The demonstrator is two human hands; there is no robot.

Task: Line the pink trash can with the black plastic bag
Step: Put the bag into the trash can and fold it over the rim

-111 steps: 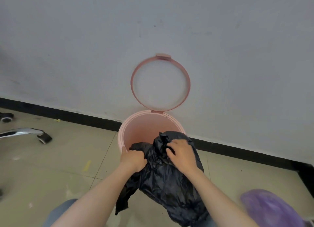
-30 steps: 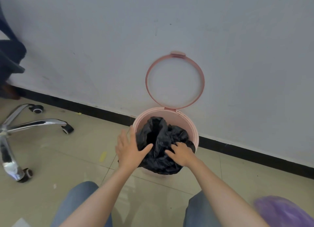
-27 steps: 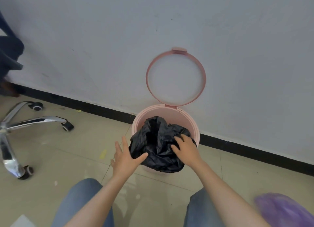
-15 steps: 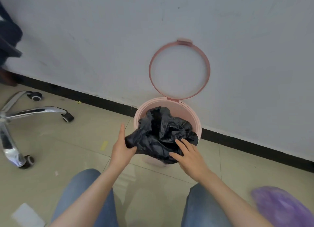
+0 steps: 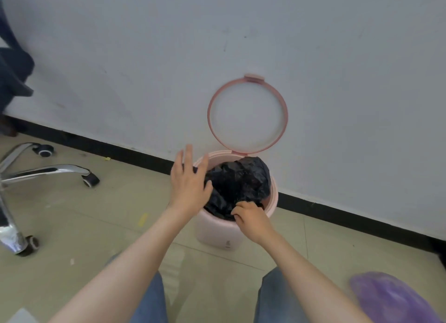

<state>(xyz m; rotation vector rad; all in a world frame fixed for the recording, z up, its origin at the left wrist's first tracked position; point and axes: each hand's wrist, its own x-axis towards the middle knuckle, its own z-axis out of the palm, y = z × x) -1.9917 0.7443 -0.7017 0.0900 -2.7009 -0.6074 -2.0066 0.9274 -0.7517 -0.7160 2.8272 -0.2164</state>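
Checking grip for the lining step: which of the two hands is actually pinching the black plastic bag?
The right hand, curled on the black plastic bag at the pink trash can's near rim; the left hand lies open and flat.

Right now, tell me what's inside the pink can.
The can holds the black bag, crumpled and filling the opening. The right hand grips its near edge; the left hand is open. The bag hides the can's bottom.

A pale pink trash can [image 5: 218,234] with a darker pink ring lid [image 5: 247,115] holds a glossy black bag [image 5: 237,187], set on beige floor tiles [image 5: 79,216] before a white wall [image 5: 144,57] edged by black skirting [image 5: 350,215], a purple bag [image 5: 391,298] near right.
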